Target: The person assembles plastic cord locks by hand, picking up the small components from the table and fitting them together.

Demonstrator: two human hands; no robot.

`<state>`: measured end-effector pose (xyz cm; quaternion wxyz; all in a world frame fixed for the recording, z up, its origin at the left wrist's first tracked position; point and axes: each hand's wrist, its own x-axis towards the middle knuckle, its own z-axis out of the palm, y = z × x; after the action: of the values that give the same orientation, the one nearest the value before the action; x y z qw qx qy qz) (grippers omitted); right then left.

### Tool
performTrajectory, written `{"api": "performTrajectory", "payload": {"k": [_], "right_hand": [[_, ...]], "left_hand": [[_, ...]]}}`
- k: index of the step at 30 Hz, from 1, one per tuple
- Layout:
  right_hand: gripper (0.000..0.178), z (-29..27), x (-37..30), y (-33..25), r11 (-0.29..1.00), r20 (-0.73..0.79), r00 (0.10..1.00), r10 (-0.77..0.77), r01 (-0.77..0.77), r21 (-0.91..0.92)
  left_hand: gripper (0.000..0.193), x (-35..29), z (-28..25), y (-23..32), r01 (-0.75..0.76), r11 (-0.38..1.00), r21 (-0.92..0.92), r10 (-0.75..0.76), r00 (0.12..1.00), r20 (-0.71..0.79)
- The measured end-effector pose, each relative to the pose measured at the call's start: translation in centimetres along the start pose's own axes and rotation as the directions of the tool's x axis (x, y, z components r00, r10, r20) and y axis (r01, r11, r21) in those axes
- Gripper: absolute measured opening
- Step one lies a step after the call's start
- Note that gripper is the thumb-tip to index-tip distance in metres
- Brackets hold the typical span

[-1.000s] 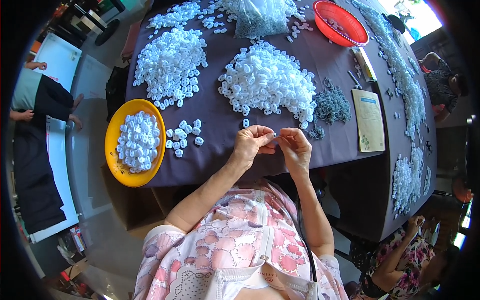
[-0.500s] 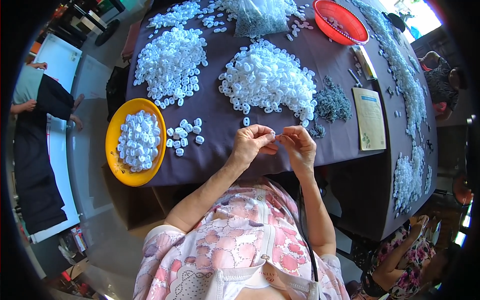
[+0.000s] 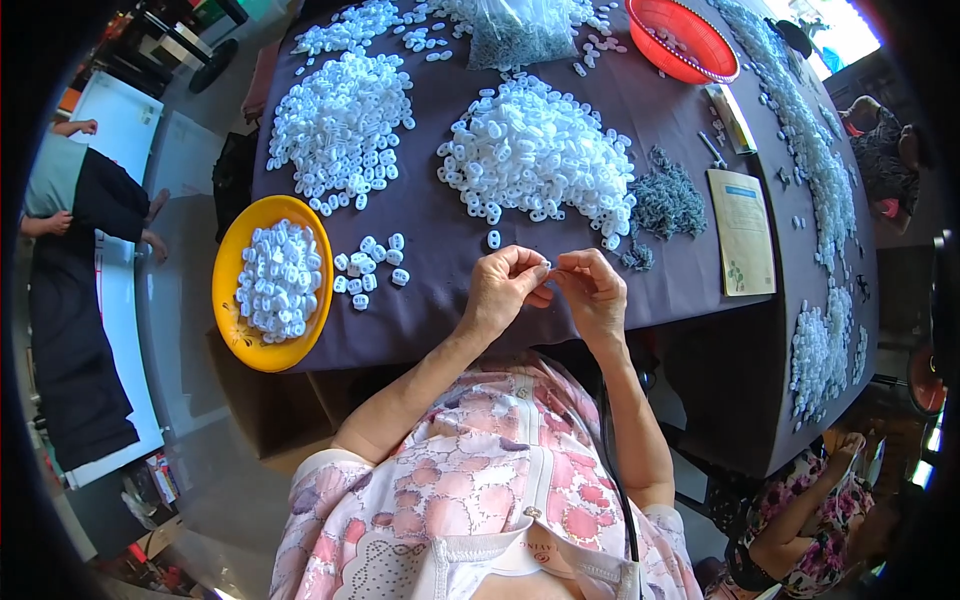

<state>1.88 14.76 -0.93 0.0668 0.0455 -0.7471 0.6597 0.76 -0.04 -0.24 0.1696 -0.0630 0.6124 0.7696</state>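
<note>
At the centre of the frame, the left hand [image 3: 500, 287] has thumb and forefinger drawn narrow on a small white plastic piece [image 3: 546, 266], which shows as a speck at the fingertips. The right hand [image 3: 594, 298] meets it from the other side, fingers bent and fingertips close together; whether they grip a part of their own I cannot tell. Both hands are just above the near edge of a dark tablecloth [image 3: 430, 320].

The piece should be very light and rather stiff, hard to crush but, if smooth, apt to slip or spin. A fingertip pinch across its sides seems the best hold, leaving its ends free.

At centre left is a yellow plate [image 3: 229, 275] filled with white pieces, a loose cluster [image 3: 370, 262] of them just beside its right side. A single oval bead-like piece [image 3: 494, 239] lies just beyond the left hand.

Farther up, a large white heap [image 3: 535, 150] fills the upper centre, with a tangle of small grey parts [image 3: 670, 200] near its right side; these look thin, so probably easier to bend, best picked out singly. A tan paper packet [image 3: 742, 240] lies right of them. Another white heap [image 3: 338, 120] is at upper left; along the top are a clear plastic bag [image 3: 522, 35] and a red basket [image 3: 707, 52].
</note>
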Motion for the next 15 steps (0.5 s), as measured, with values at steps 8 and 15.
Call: {"api": "performTrajectory", "payload": {"k": [8, 15], "right_hand": [[0.015, 0.04, -0.06, -0.06, 0.994, 0.008, 0.998, -0.063, 0.064, -0.085], [0.014, 0.24, -0.05, -0.64, 0.995, -0.025, 0.999, -0.023, 0.021, -0.102]], "left_hand": [[0.011, -0.01, 0.18, -0.36, -0.026, 0.998, 0.054, 0.026, 1.0, -0.001], [0.009, 0.11, 0.22, -0.35, -0.027, 0.998, 0.054, 0.027, 1.0, 0.006]]}}
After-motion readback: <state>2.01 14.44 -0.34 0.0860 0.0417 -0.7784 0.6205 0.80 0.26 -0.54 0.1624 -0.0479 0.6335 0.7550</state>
